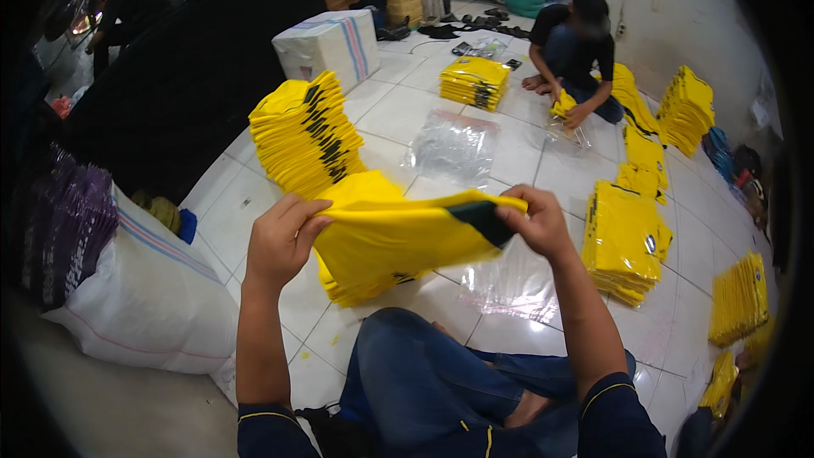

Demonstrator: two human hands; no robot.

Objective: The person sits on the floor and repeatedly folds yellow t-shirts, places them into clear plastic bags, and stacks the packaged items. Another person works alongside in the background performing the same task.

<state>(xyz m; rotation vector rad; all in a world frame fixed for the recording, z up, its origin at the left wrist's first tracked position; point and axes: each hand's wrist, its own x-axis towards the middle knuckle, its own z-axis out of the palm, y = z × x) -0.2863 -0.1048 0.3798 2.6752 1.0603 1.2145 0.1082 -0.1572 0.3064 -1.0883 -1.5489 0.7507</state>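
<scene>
A yellow folded garment with a dark green panel (407,238) is stretched in the air between my two hands. My left hand (283,238) pinches its left upper edge between thumb and fingers. At the other end, my right hand (537,219) grips the corner by the dark panel. Beneath the garment lies a low pile of yellow garments (343,289), partly hidden by it. Just beyond stands a tall leaning stack of folded yellow garments (299,133). Clear plastic bags (509,289) lie on the tiles below my right hand, and more clear bags (455,146) lie farther off.
A co-worker (579,57) sits on the floor handling a yellow garment and clear plastic. Bagged yellow stacks stand at the right (623,242) and the back (474,79). A white sack (152,292) leans at my left, and a white wrapped bale (327,48) stands behind.
</scene>
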